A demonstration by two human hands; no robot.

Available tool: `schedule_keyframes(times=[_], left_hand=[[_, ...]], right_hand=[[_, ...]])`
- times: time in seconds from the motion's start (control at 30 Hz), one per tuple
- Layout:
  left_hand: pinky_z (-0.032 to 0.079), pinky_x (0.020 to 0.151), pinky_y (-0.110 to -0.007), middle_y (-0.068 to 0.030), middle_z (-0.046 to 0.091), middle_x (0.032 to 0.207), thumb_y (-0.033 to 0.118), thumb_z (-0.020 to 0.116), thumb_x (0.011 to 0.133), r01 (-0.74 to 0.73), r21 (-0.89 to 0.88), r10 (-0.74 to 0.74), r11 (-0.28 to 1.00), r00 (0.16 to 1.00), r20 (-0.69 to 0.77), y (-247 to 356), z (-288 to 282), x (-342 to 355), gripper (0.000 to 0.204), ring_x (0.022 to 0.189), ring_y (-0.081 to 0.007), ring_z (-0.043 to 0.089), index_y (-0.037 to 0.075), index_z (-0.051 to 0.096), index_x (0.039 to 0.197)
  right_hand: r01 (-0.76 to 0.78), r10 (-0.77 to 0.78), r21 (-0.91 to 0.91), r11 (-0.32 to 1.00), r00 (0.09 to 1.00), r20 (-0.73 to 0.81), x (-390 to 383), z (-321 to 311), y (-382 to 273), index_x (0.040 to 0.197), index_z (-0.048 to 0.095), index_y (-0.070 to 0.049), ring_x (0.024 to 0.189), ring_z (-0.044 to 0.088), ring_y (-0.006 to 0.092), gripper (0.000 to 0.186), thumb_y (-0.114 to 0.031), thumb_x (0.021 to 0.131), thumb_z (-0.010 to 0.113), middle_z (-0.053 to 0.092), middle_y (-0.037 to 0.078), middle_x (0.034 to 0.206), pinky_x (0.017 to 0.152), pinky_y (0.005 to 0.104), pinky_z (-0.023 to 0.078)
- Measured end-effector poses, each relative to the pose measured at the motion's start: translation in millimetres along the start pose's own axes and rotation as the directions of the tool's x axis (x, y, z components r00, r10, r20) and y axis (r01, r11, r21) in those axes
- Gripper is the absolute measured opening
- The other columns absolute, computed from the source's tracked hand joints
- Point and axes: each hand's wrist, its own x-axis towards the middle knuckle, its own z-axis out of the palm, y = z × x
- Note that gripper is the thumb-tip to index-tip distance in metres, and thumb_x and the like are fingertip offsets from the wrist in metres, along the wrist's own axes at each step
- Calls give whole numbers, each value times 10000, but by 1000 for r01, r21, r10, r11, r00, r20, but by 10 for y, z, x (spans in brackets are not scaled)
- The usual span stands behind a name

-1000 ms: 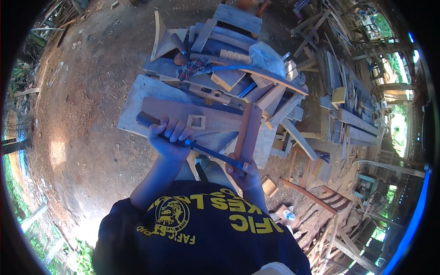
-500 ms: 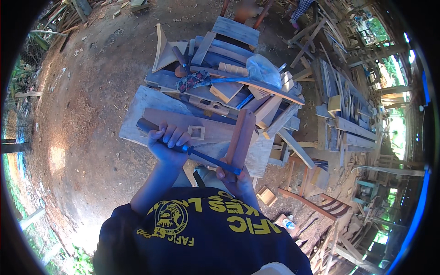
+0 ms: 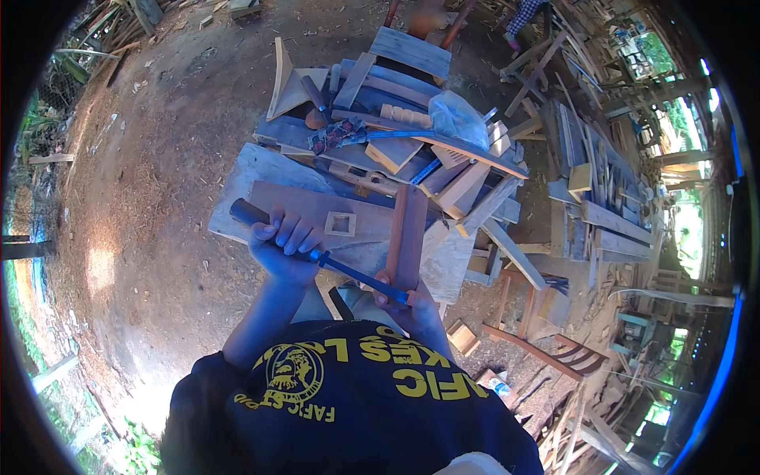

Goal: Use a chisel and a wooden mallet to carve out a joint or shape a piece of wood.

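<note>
green leafy plants (image 3: 138, 451) grow at the lower left of the frame, beside a wide brown dirt floor (image 3: 150, 174) strewn with wood chips. long thin wooden sticks (image 3: 99, 36) lie heaped at the upper left. left of centre, the left hand (image 3: 289, 245) has its fingers wrapped round the dark cylindrical handle of a long, narrow metal chisel (image 3: 360, 275), whose blade slants down to the right. behind it, a flat reddish-brown board with a square hole (image 3: 305, 206) lies on a worn pale-grey wooden bench top (image 3: 237, 186). in the upper middle, grey and tan boards (image 3: 435, 51) are piled, with a clear crumpled plastic bag (image 3: 459, 115) among them. at centre, the right hand (image 3: 419, 313) closes its fingers on the lower end of a straight reddish-brown wooden bar (image 3: 408, 237), close to the chisel's tip. grey planks (image 3: 609, 214) are stacked at the right, above a brown slatted wooden frame (image 3: 582, 356) on the floor.
</note>
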Motion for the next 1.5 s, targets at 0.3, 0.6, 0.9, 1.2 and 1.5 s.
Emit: schedule_keyframes(times=[0.3,0.6,0.9,1.2,1.5], left_hand=[[353,519,-258,34,409,554,117,523,782,77,-117,-64,990,992,110,136,-94,-36,83,460,-75,381,103,460,730],[422,496,-323,19,457,567,130,585,728,9,593,18,805,999,-39,49,-421,-134,142,469,-156,449,98,448,706],[491,694,-404,-103,625,792,133,705,680,-298,827,-444,-477,894,66,-278,-918,-126,256,799,-279,640,96,603,912],[476,718,-413,-72,622,811,147,713,640,-583,715,-675,-386,706,212,-878,-1497,65,294,801,-306,614,135,611,915],[472,761,-412,-73,641,847,195,726,681,-496,768,-627,-406,762,161,-1031,-1714,316,270,835,-298,619,137,628,926]], right_hand=[[97,-181,-232,968,910,-373,64,-14,131,1116,444,-59,798,617,204,454,-199,806,744,594,98,945,670,293,497],[16,-159,-256,967,820,-550,148,-243,169,1097,411,-69,687,639,172,391,-172,849,695,613,74,894,466,225,395],[-278,-322,-584,763,620,-715,221,-1014,461,1269,356,-17,750,657,228,527,-136,841,640,626,160,974,519,295,469],[-392,-645,-918,59,687,-335,-90,-1930,741,1420,252,44,1159,562,356,645,-33,835,510,522,293,1279,965,394,437],[-668,-478,-744,28,645,-596,-137,-1965,786,1407,314,28,922,654,397,644,-91,801,497,631,274,1078,794,474,523]])
